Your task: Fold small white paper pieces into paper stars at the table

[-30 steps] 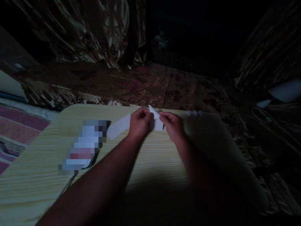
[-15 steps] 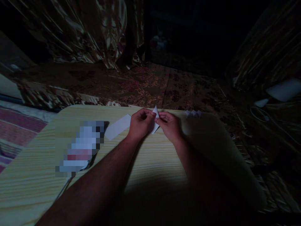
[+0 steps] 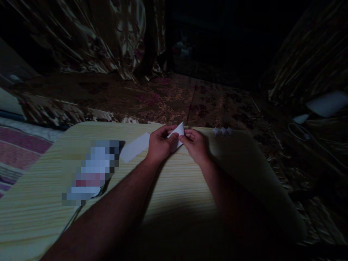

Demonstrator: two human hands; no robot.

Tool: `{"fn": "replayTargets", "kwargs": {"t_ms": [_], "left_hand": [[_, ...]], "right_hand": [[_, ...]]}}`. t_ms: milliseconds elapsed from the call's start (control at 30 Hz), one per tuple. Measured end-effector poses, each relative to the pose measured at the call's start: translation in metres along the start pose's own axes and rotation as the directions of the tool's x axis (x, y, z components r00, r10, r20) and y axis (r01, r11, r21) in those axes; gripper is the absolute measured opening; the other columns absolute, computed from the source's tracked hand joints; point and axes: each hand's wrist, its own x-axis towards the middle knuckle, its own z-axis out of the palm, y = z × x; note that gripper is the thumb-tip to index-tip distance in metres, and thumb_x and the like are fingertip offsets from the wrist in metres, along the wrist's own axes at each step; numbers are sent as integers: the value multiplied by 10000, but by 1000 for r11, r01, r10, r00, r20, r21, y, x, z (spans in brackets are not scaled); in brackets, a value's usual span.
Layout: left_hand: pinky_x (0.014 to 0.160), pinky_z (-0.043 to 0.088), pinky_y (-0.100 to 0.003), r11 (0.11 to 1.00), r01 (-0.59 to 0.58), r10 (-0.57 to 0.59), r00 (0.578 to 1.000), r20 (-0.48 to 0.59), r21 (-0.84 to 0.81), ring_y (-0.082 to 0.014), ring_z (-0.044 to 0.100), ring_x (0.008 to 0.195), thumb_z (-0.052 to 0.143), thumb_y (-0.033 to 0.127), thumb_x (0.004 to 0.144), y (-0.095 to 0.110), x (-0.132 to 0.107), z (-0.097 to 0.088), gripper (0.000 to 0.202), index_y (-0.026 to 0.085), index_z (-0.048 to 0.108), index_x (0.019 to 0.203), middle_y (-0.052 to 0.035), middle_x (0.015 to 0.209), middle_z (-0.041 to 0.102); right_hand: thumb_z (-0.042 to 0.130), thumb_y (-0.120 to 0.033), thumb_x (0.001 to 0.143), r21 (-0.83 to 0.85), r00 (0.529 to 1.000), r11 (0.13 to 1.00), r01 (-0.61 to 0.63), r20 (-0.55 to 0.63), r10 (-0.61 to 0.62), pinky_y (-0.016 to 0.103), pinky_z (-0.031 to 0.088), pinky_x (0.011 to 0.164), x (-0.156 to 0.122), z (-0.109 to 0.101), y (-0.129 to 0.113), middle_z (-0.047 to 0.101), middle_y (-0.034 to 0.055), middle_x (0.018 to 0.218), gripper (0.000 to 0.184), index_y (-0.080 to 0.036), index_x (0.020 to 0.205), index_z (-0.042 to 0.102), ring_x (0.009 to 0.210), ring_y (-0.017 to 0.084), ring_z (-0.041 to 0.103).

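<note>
Between my two hands is a small piece of white paper (image 3: 179, 129), folded to a point at its top. My left hand (image 3: 160, 144) pinches its left side, with the thumb lying across the front. On the other side, the thumb and fingers of my right hand (image 3: 195, 144) grip the paper's right edge. Both hands are held over the far edge of the table. Just left of my left hand lies a flat white paper strip (image 3: 135, 146). Several small folded white paper pieces (image 3: 223, 131) stand in a row beyond my right hand.
The pale wood-grain table (image 3: 174, 188) has rounded corners. A blurred-out device (image 3: 92, 170) with a cable lies on its left. Behind the table runs a ledge with patterned cloth (image 3: 152, 98), below a shiny curtain (image 3: 122, 36). A white lamp-like object (image 3: 327, 103) with a cord is at right.
The paper in my hands has turned: its tip now leans right and more of its left face shows. My hands have barely moved, and the view has shifted slightly.
</note>
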Motion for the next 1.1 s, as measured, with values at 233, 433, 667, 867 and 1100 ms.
{"fn": "replayTargets", "kwargs": {"t_ms": [233,433,667,867,1100], "left_hand": [[729,534,-278,999,-22,23,1000,-16,46,-189,677,819,717,273,691,-2,1,0,323,145,732,987,-69,946,742],[756,543,-281,992,-66,60,997,53,106,-187,689,815,693,261,717,2,-3,1,276,142,744,961,-68,927,751],[745,549,-278,990,-67,59,996,72,124,-186,692,806,697,276,727,1,-4,1,275,143,747,963,-69,915,754],[710,542,-267,987,-66,57,996,62,144,-181,688,781,703,292,726,0,-4,1,274,153,751,957,-65,896,754],[681,536,-256,986,-52,45,998,48,160,-172,681,749,691,302,732,4,-5,1,273,151,753,950,-58,876,755]], "right_hand": [[736,-289,671,-14,1000,1000,13,8,-13,258,488,653,-1,0,-4,688,21,783,261,-165,873,628,690,129,614],[707,-325,708,64,1000,998,10,-11,-9,215,411,515,-2,-2,-6,608,-22,640,244,-165,876,633,566,96,523],[702,-306,719,93,1000,996,9,-29,-7,196,355,435,-2,-1,-7,611,-27,658,247,-167,907,622,482,65,461],[693,-330,739,88,999,996,-25,-33,28,187,332,381,-2,-1,-6,619,-38,667,269,-187,949,605,431,54,436],[683,-345,749,81,1000,997,-21,-14,22,182,370,389,-2,-2,-4,600,-51,643,300,-190,985,582,436,58,449]]}}
